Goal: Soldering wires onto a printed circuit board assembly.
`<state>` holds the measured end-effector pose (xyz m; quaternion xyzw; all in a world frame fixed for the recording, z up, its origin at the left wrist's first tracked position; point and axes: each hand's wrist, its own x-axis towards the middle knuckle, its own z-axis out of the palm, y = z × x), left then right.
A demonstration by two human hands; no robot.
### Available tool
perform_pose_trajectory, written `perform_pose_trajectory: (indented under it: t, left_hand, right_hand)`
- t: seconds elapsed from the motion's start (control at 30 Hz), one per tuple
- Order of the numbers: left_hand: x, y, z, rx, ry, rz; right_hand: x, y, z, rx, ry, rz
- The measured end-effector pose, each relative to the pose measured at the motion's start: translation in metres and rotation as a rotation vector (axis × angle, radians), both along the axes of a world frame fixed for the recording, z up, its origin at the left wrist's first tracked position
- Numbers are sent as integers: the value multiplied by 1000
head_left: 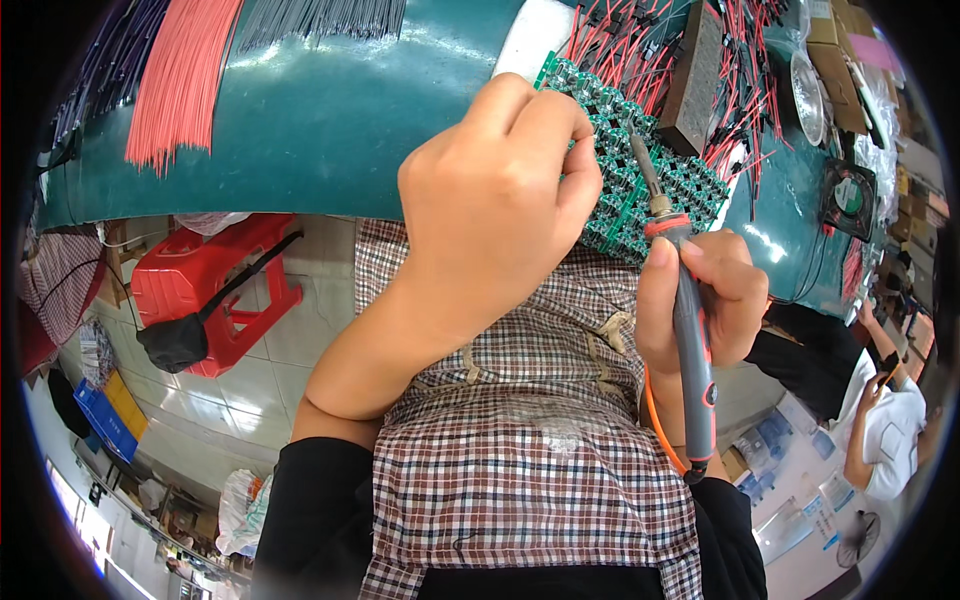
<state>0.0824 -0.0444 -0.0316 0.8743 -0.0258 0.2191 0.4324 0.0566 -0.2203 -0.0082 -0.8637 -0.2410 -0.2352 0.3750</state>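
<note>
My right hand (715,290) grips a grey and red soldering iron (690,345), its metal tip pointing up and away over a panel of green circuit boards (690,185). An orange cord runs from the iron's lower end. My left hand (500,185) is closed, fingers curled in a pinch over the left part of the panel. Whatever its fingertips hold, if anything, is hidden behind the hand. The panel carries many small dark parts and lies at the table's near edge. Red and black wires (625,45) spread just beyond it.
A dark rectangular block (692,85) stands beside the panel. Bundles of red wires (185,80) and grey wires (320,18) lie on the green table (330,130). A small fan (848,198) sits at the right. Below on the left is a red stool (220,290). Another person (890,425) is at the right.
</note>
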Motion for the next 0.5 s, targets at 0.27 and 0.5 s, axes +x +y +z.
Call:
perform_pose_trajectory:
  t: [0.27, 0.5]
  left_hand:
    - [2, -7, -5, 15, -3, -31]
    - [3, -7, -4, 20, -5, -38]
  right_hand:
    - [0, -2, -1, -4, 35, 2]
    - [0, 0, -4, -47, 26, -4]
